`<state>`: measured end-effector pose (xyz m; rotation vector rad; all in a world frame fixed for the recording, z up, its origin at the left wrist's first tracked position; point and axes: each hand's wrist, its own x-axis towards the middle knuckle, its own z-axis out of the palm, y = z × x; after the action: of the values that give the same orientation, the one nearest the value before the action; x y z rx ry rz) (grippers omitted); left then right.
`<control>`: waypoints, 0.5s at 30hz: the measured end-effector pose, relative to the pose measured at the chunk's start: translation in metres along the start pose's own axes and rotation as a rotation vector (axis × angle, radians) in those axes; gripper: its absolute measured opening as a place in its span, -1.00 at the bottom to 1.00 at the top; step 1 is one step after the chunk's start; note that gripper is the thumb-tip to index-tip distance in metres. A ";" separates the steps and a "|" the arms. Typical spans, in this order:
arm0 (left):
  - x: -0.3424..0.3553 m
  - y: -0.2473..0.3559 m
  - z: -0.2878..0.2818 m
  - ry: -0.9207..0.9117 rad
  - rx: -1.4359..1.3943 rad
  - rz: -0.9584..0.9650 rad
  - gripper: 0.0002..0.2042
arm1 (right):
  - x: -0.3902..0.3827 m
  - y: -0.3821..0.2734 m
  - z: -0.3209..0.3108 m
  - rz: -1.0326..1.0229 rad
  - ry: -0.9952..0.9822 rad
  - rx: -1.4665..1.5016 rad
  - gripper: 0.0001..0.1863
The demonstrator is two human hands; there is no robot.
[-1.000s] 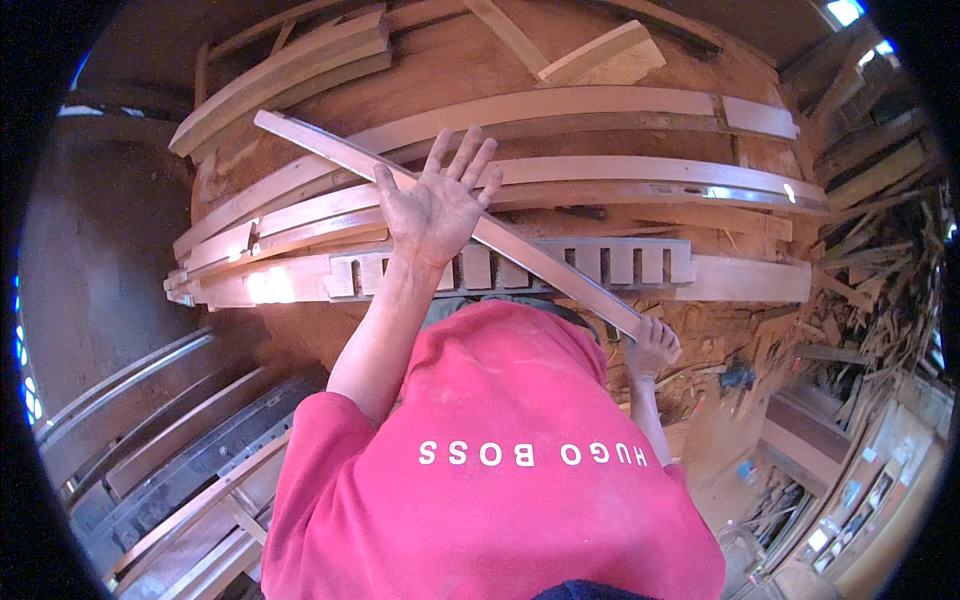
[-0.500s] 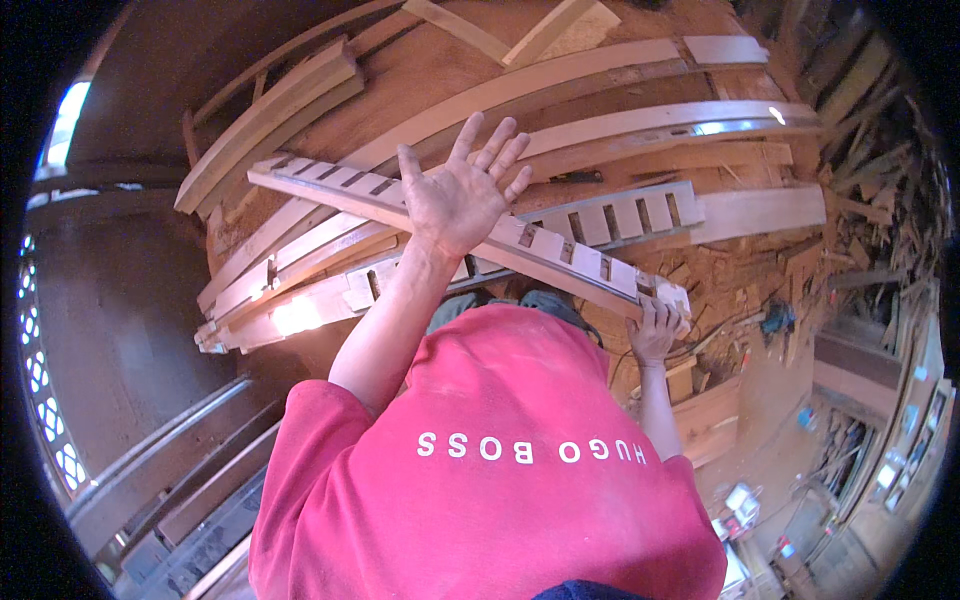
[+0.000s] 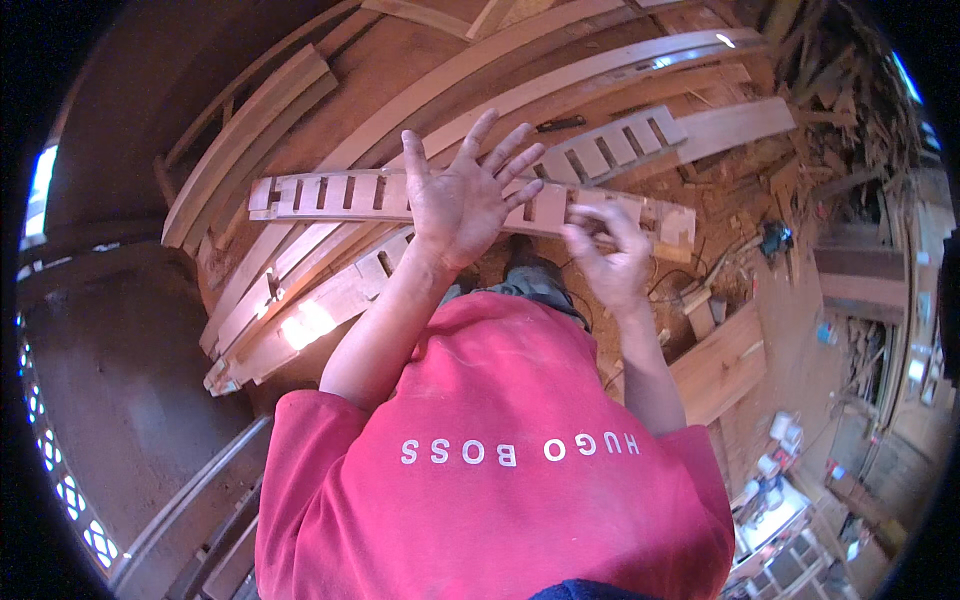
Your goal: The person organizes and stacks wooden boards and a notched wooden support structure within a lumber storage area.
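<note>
A long wooden beam (image 3: 352, 196) with a row of rectangular slots lies crosswise over other timber in front of me. My left hand (image 3: 462, 205) is raised above it, palm up, fingers spread, holding nothing. Near the beam's right part my right hand (image 3: 617, 262) hovers apart from the wood, somewhat blurred, its fingers loosely bent with nothing visible in them. Beneath the beam a second slotted beam (image 3: 605, 152) runs at an angle, partly hidden by the first beam and my hands.
Long planks (image 3: 480, 62) fan out on the far side. Stacked timbers (image 3: 248, 150) stand at the left. A small dark tool (image 3: 560, 124) lies among the boards. Scrap wood (image 3: 840, 110) piles up at the far right; a dark power tool (image 3: 776, 238) with a cord lies nearer.
My right hand has let go of the slotted beam's right end and moved up and left. The beam has turned, its slots now facing up more fully. My left hand stays spread.
</note>
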<state>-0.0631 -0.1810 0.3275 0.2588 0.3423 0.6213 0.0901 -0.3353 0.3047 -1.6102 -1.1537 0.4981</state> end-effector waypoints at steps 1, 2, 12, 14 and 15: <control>-0.008 -0.004 0.004 -0.033 -0.006 -0.025 0.04 | -0.001 -0.027 0.014 -0.067 -0.043 0.037 -0.70; -0.015 -0.009 0.007 -0.063 -0.012 -0.047 0.04 | -0.002 -0.049 0.030 -0.080 -0.062 0.082 -0.70; -0.081 -0.023 -0.003 -0.125 0.064 -0.160 0.03 | -0.048 -0.074 0.083 -0.248 0.017 0.024 -0.80; -0.088 -0.023 -0.003 -0.122 0.055 -0.170 0.01 | -0.054 -0.076 0.087 -0.281 0.029 0.009 -0.82; -0.092 -0.022 -0.003 -0.118 0.052 -0.171 0.01 | -0.057 -0.078 0.089 -0.297 0.031 0.002 -0.83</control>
<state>-0.1226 -0.2532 0.3385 0.3110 0.2638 0.4272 -0.0389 -0.3401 0.3293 -1.4079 -1.3400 0.2795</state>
